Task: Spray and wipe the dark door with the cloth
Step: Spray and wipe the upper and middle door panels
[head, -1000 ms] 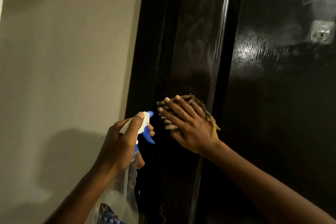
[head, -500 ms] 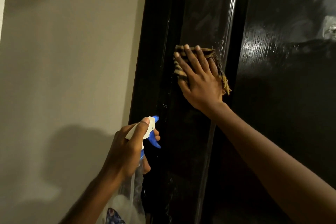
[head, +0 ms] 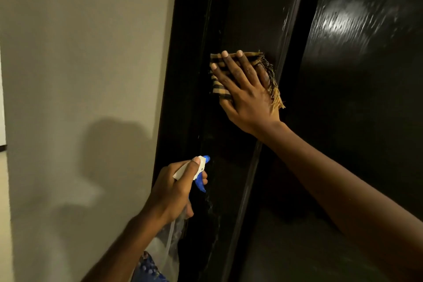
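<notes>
**Wipe under way on the door's left panel, sprayer held ready**

Step in hand, as I judge it: wiping, not spraying. The dark door (head: 343, 121) is glossy; glare on its right panel shows smeary marks. Beige wall (head: 80, 52) to the left.

Doing it well: hold the palm flat so the whole cloth bears on the wood, not only the fingertips. Work in overlapping passes along the narrow panel, between the frame edge and the raised moulding. Take in the pale streak (head: 209, 206) lower down, likely spray run-off. Mind the frayed fringe, which could drag residue behind it. Refold once a face looks dirty.

Right hand (head: 247, 96): spread flat, fingers (head: 231, 64) straight and slightly apart, pressing the checked cloth (head: 218, 89) against the door. Nothing is pinched; the cloth is trapped between palm and wood, its fringe showing past the little-finger side.

Left hand (head: 169, 192): lower down, near the frame, wrapped round the neck of the spray bottle (head: 201, 165), nozzle toward the door. Whether the trigger is squeezed, I cannot tell.
</notes>
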